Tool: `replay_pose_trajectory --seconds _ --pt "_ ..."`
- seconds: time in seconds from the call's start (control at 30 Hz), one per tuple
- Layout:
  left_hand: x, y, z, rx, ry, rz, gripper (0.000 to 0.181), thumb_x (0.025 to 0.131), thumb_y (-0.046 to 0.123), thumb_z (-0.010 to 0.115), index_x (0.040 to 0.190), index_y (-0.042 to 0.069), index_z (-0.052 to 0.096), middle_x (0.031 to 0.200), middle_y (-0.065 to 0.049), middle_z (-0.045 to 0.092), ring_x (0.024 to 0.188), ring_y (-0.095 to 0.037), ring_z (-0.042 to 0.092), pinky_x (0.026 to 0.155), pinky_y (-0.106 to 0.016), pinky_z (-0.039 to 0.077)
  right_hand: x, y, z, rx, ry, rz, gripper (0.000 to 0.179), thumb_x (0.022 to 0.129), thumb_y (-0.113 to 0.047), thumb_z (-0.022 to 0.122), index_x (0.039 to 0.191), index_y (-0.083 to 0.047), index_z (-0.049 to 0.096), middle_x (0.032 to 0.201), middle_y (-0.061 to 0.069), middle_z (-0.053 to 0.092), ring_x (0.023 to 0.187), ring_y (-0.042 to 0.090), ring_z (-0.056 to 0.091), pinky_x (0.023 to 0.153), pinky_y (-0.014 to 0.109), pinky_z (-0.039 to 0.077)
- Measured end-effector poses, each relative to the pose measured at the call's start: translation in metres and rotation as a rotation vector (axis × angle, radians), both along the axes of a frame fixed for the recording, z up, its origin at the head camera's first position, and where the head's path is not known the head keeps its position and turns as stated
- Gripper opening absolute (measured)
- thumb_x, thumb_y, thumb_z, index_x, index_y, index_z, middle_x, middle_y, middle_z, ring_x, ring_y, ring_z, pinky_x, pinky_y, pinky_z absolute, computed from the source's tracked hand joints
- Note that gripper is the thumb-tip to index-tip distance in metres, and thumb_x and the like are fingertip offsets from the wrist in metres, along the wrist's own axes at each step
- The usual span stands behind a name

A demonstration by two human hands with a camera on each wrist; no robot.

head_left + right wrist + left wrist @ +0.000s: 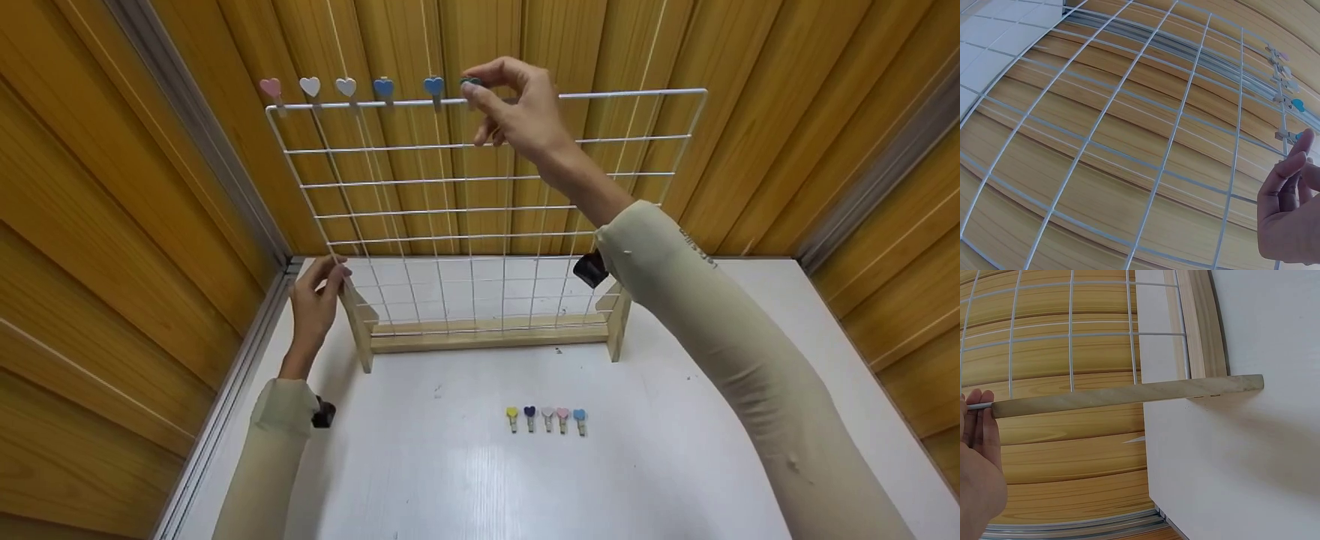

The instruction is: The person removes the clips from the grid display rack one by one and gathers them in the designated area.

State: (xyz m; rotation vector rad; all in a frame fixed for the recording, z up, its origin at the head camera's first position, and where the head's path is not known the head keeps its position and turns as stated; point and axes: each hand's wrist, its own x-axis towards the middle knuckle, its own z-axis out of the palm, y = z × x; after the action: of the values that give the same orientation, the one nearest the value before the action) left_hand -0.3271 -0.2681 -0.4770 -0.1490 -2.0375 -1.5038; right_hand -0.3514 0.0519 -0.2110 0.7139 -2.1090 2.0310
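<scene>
A white wire grid (pixel 461 179) stands in a wooden base (pixel 487 343). At its top wire, my right hand (pixel 529 112) pinches a small dark green heart clothespin (pixel 470 81) between thumb and fingers. To the left of it, a pink heart clothespin (pixel 271 88), two white ones (pixel 310 86) and two blue ones (pixel 433 86) sit along the same wire. Lower down, my left hand (pixel 315 294) grips the grid's left side wire with thumb and fingertips, just above the wooden upright (pixel 1129 394). In the right wrist view, the fingers of my right hand (pixel 1289 208) hide the pinched clothespin.
Several more heart clothespins lie in a row on the white table (pixel 450 465), among them a yellow one (pixel 512 418), a dark blue one (pixel 530 418) and a light blue one (pixel 580 421). Wood-patterned panels (pixel 97 187) rise behind the grid and at both sides.
</scene>
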Motion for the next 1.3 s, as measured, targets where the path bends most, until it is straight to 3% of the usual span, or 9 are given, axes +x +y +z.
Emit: replay_pose_trajectory --seconds 0.3,0.5,0.63,0.83,0.93,1.07,1.3 --pt "-0.001 0.004 -0.001 -0.022 -0.018 -0.014 0.02 0.103 0.008 0.06 0.114 -0.005 0.069 0.099 -0.024 0.071 0.089 -0.029 0.066 0.069 -0.013 0.052 -0.003 0.005 -0.006 -0.136 -0.068 0.061 0.016 0.1 -0.005 0.061 0.116 0.0 0.063 0.099 0.005 0.061 0.052 0.009 0.058 0.048 0.018 0.044" --pt "0.003 0.012 0.008 -0.041 0.003 -0.001 0.02 0.102 0.001 0.058 0.114 -0.012 0.067 0.098 -0.031 0.07 0.09 -0.042 0.065 0.068 -0.016 0.053 -0.003 0.01 -0.004 -0.262 -0.117 0.119 0.011 0.102 -0.007 0.059 0.112 -0.004 0.062 0.1 0.007 0.063 0.056 0.011 0.058 0.049 0.019 0.044" --pt "0.004 0.014 0.011 -0.05 -0.007 0.004 0.02 0.102 0.0 0.058 0.114 -0.013 0.066 0.099 -0.032 0.069 0.092 -0.039 0.065 0.07 -0.017 0.054 0.001 0.013 -0.004 -0.343 -0.161 0.167 0.012 0.102 -0.008 0.058 0.113 -0.004 0.062 0.1 0.006 0.064 0.059 0.013 0.056 0.049 0.021 0.043" --pt "-0.002 0.004 0.002 -0.038 -0.02 0.014 0.019 0.102 0.006 0.061 0.113 -0.005 0.07 0.099 -0.025 0.071 0.09 -0.026 0.066 0.07 -0.013 0.053 0.016 0.017 -0.016 -0.247 -0.121 0.223 0.016 0.103 -0.005 0.056 0.117 -0.001 0.063 0.095 0.006 0.06 0.062 0.013 0.056 0.051 0.019 0.044" --pt "-0.003 0.0 0.0 -0.038 -0.01 0.004 0.019 0.103 0.008 0.06 0.113 -0.004 0.07 0.098 -0.024 0.071 0.088 -0.022 0.066 0.069 -0.013 0.053 0.025 0.02 -0.026 -0.136 -0.051 0.242 0.016 0.103 -0.005 0.058 0.117 -0.003 0.065 0.093 0.005 0.062 0.063 0.012 0.059 0.052 0.019 0.047" --pt "-0.003 -0.002 0.0 -0.039 -0.007 -0.003 0.02 0.103 0.01 0.06 0.113 -0.005 0.069 0.098 -0.023 0.071 0.088 -0.021 0.066 0.07 -0.012 0.053 0.034 0.028 -0.044 0.032 0.027 0.254 0.017 0.102 -0.004 0.06 0.117 -0.004 0.068 0.092 0.005 0.066 0.064 0.01 0.061 0.053 0.019 0.048" --pt "-0.005 -0.003 0.002 -0.036 -0.033 0.007 0.022 0.104 0.009 0.059 0.116 -0.007 0.068 0.1 -0.023 0.071 0.092 -0.024 0.066 0.071 -0.01 0.052 0.037 0.044 -0.087 0.204 0.007 0.252 0.026 0.103 -0.004 0.058 0.127 0.002 0.063 0.092 0.0 0.065 0.066 0.009 0.062 0.056 0.018 0.049"
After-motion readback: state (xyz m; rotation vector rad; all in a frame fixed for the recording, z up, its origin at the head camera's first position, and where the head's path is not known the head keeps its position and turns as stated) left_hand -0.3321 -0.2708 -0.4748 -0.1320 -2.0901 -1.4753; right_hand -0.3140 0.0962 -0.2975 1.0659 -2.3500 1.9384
